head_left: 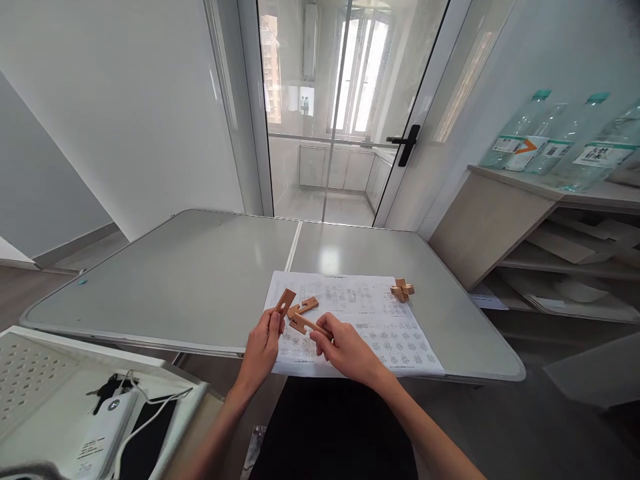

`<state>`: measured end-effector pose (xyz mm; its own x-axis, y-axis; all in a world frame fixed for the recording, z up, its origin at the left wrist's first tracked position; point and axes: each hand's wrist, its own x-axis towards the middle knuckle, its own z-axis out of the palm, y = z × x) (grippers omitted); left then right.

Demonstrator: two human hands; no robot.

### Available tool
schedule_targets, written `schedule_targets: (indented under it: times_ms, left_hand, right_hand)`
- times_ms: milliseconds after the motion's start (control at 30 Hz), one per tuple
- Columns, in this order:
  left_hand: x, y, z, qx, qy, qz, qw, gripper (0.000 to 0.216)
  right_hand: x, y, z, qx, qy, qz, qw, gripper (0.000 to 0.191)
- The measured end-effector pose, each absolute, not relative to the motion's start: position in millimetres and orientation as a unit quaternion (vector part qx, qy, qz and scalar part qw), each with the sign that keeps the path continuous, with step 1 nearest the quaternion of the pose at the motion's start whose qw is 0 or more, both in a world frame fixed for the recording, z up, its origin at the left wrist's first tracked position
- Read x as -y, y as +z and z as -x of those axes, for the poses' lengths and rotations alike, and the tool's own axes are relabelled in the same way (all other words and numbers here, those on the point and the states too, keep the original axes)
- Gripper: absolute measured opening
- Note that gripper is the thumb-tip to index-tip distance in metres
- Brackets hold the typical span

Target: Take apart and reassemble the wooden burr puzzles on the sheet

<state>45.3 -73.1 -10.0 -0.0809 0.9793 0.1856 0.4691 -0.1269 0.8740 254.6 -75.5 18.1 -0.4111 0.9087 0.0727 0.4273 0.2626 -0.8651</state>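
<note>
Between the fingers of my left hand is a flat wooden puzzle piece with a cut-out, tilted upward. My right hand pinches a second notched wooden puzzle piece, its free end pointing left toward the first. Just beyond them a third notched piece lies on the printed instruction sheet. An assembled wooden burr puzzle sits at the sheet's upper right edge. Both hands are over the sheet's near left part, and the fingers hide some of each held piece.
The sheet lies on a grey folding table. At the lower left, a white tray holds a power bank, a cable and keys. Plastic bottles stand on a wooden shelf at right. A glass door is behind the table.
</note>
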Motion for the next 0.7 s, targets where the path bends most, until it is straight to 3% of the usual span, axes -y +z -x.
schedule_targets:
  times_ms: [267,700]
  left_hand:
    - [82,-5,-57,-0.557,0.414,-0.673,0.255,0.040]
    - [91,3,-58,-0.515,0.376,-0.749,0.181,0.050]
  right_hand:
    - [81,26,-247,0.668,0.464,0.452,0.365,0.028]
    - [85,31,-248,0.652,0.490,0.447,0.368,0.035]
